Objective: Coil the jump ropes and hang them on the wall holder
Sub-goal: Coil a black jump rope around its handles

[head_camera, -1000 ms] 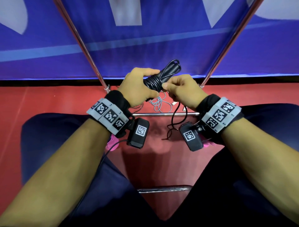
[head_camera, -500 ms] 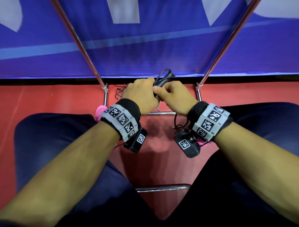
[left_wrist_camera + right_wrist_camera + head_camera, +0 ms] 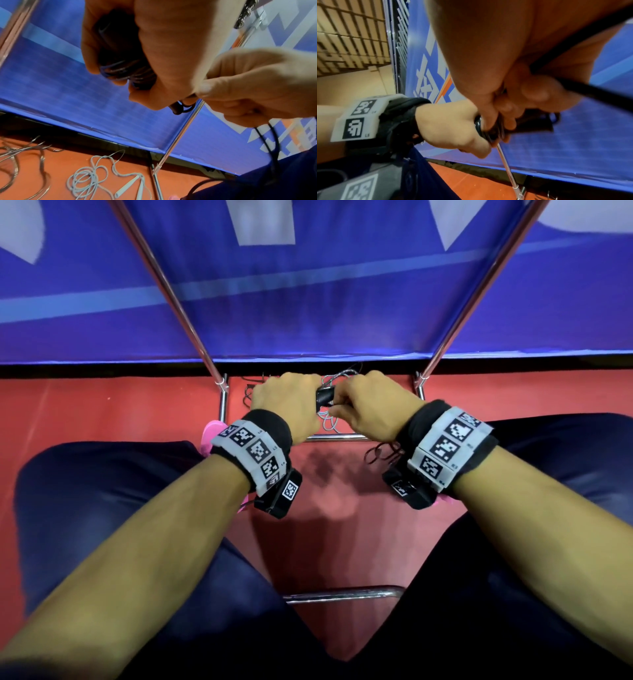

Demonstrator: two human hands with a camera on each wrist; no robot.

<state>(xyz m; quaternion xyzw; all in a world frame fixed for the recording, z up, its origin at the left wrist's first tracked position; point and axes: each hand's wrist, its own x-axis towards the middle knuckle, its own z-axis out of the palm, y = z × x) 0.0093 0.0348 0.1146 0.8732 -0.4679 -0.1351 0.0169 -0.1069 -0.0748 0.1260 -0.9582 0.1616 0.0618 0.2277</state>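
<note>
My left hand (image 3: pixel 286 405) grips a coiled black jump rope (image 3: pixel 324 399), its windings showing dark inside the curled fingers (image 3: pixel 125 70). My right hand (image 3: pixel 368 405) meets it from the right and pinches the black cord (image 3: pixel 181 106) at the bundle. A loose length of the same cord (image 3: pixel 269 146) hangs down from the right hand (image 3: pixel 254 86), and it crosses the palm in the right wrist view (image 3: pixel 583 89). A grey jump rope (image 3: pixel 96 180) with pale handles lies tangled on the red floor below. No wall holder is visible.
A chrome frame (image 3: pixel 222 402) with slanting tubes stands against a blue banner (image 3: pixel 308 313). A silvery rope (image 3: pixel 20 159) lies tangled on the red floor at the left. A pink object (image 3: pixel 210 434) shows beside my left knee. My dark-trousered legs flank a chrome bar (image 3: pixel 342 594).
Both hands have dropped lower and come closer together with the black bundle. The loop end that stuck up above the hands is now hidden between them.
</note>
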